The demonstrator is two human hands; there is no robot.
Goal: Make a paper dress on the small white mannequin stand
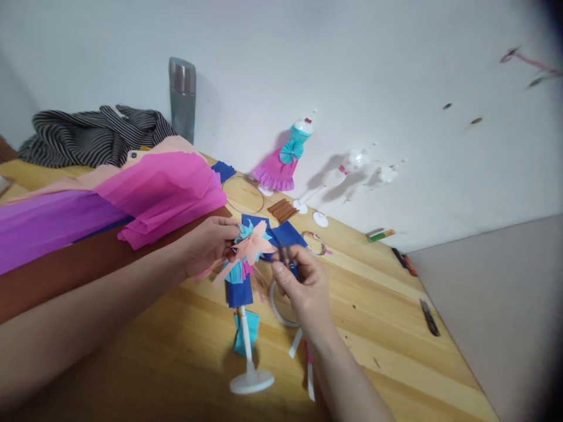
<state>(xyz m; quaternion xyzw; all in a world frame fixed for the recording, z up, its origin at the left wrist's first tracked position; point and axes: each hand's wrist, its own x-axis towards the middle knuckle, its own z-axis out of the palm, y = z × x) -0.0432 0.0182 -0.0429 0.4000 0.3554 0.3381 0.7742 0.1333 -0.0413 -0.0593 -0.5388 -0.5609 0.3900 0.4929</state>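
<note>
A small mannequin stand (250, 375) with a white round base rises from the wooden table (396, 328). It wears a blue paper dress (240, 290) topped by a peach and teal paper bow (254, 243). My left hand (206, 243) pinches the bow and the top of the dress from the left, fingers closed. Just right of the bow, my right hand (303, 287) is closed around small dark scissors (285, 257), their tips pointing at the bow. A roll of tape (279, 310) lies under my right hand.
Pink and purple crepe paper sheets (132, 199) cover the table's left. A finished pink and teal dress mannequin (284, 161), two bare white mannequins (360, 164), a wire ring (243, 193), a grey flask (182, 97) and striped cloth (92, 138) stand by the wall. Small tools lie along the right edge.
</note>
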